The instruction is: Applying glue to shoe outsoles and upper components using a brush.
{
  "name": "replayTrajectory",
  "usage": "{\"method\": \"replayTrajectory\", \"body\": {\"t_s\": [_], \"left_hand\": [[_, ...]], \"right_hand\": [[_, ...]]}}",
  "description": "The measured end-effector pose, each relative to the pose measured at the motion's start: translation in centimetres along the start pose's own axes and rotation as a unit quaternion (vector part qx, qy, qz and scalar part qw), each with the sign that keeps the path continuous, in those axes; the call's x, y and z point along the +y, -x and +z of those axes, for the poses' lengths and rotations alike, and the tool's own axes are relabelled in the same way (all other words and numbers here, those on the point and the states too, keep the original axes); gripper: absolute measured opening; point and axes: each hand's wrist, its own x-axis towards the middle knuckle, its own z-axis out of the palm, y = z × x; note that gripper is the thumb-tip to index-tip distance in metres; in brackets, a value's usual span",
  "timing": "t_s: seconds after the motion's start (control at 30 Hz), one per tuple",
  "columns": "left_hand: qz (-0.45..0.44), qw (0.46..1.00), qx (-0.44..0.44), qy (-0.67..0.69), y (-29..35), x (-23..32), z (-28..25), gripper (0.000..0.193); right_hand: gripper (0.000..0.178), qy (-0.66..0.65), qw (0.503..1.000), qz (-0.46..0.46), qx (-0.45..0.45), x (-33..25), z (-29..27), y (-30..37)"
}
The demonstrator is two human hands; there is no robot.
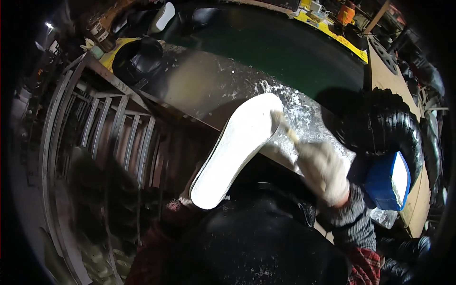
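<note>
A shoe sole [235,152], its upper face coated white, is tilted in front of me, toe end away from me. My left hand [186,194] holds it by the near end from beneath; most of its fingers are hidden behind the sole. My right hand [323,171], in a pale glove and slightly blurred, is closed around the handle of a brush [292,135]. The bristles touch the sole's right edge near the toe. To the right of that hand stands a blue container [384,180] with white stuff in its mouth.
The dark workbench [199,90] is smeared with white under the sole. A green belt-like surface [285,52] runs behind it, with another white sole [165,18] at its far left. Metal racks [99,118] stand left. A black ribbed roll [384,123] sits right.
</note>
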Motion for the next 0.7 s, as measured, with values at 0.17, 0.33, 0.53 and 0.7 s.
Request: {"method": "replayTrajectory", "body": {"t_s": [0.17, 0.33, 0.53, 0.7], "left_hand": [[-0.004, 0.992, -0.046, -0.121, -0.1, -0.1, 2.0, 0.065], [0.045, 0.963, -0.017, -0.265, -2.2, 3.3, 10.7, 0.052], [0.198, 0.945, 0.04, -0.256, -10.7, 9.4, 15.9, 0.05], [0.554, 0.328, 0.12, -0.756, -7.1, 8.9, 24.4, 0.053]], "right_hand": [[0.044, -0.029, 0.999, -0.028, 0.008, -0.9, -2.1, -1.1], [0.035, -0.091, 0.99, -0.109, -0.024, -4.6, 0.1, -3.7], [0.036, -0.138, 0.988, 0.07, 0.02, -3.8, -1.5, -1.7], [0.033, -0.111, 0.977, 0.18, 0.014, -2.3, -3.5, 1.4]]}}
